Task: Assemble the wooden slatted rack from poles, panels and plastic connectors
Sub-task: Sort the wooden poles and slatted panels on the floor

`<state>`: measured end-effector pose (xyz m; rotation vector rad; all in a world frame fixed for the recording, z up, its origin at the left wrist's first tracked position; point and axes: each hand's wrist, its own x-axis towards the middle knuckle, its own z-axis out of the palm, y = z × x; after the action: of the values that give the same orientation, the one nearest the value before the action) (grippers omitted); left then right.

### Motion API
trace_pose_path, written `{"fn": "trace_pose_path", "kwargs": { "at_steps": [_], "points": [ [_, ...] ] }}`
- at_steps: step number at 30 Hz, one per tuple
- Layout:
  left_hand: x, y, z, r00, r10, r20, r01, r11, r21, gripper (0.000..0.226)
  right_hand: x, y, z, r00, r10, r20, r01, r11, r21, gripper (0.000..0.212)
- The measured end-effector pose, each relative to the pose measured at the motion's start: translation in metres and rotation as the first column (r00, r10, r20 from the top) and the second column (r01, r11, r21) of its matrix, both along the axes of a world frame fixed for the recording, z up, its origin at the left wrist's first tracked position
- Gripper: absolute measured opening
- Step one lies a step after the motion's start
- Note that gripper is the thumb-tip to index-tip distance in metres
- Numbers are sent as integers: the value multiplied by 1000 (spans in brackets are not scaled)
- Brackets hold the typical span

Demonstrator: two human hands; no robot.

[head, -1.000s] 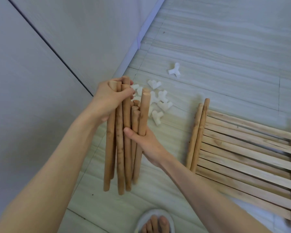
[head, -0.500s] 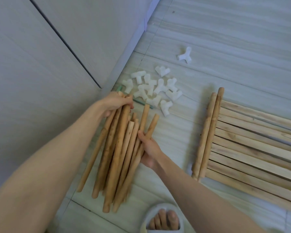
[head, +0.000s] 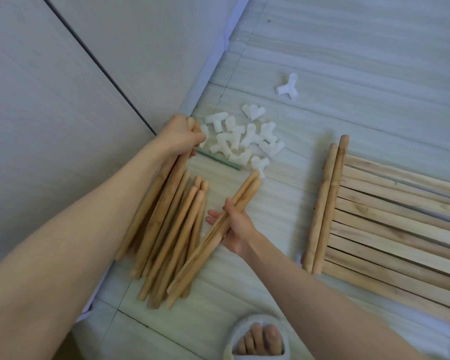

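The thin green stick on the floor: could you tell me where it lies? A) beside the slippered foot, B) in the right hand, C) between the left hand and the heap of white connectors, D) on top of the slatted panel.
C: the green stick runs from beside the left hand along the near edge of the white connectors.

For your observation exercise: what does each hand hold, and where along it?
Left hand grips the pole bundle at its top ends; right hand holds two poles near their middle.
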<state>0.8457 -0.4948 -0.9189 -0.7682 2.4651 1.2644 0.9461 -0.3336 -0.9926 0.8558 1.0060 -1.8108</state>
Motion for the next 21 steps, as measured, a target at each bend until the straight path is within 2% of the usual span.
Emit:
{"fn": "trace_pose_path", "kwargs": {
  "at_steps": [3, 6, 9, 15, 18, 21],
  "points": [
    [-8, 9, 18, 999, -15, -39, 16, 999, 31, 17, 0, 12, 3, 999, 34, 36, -33, 999, -26, 36],
    [-6, 25, 20, 1000, 5, 12, -7, 987, 158, 16, -2, 27, 4, 997, 49, 56, -47, 998, -28, 26],
    [9, 44, -7, 997, 36, 70, -50, 975, 215, 13, -1, 42, 3, 994, 76, 79, -77, 997, 14, 24],
    [41, 68, -74, 970, 170, 172, -206, 953, 221, 8, 8, 63, -9, 976, 192, 100, -205, 968, 142, 22],
    [47, 73, -87, 974, 163, 160, -193, 962, 194, 42, 11, 65, -13, 969, 221, 106, -237, 957, 168, 22],
    [58, 76, -80, 995, 47, 92, -48, 999, 5, 59, 14, 62, -13, 964, 248, 92, -261, 951, 166, 21]
  ]
}}
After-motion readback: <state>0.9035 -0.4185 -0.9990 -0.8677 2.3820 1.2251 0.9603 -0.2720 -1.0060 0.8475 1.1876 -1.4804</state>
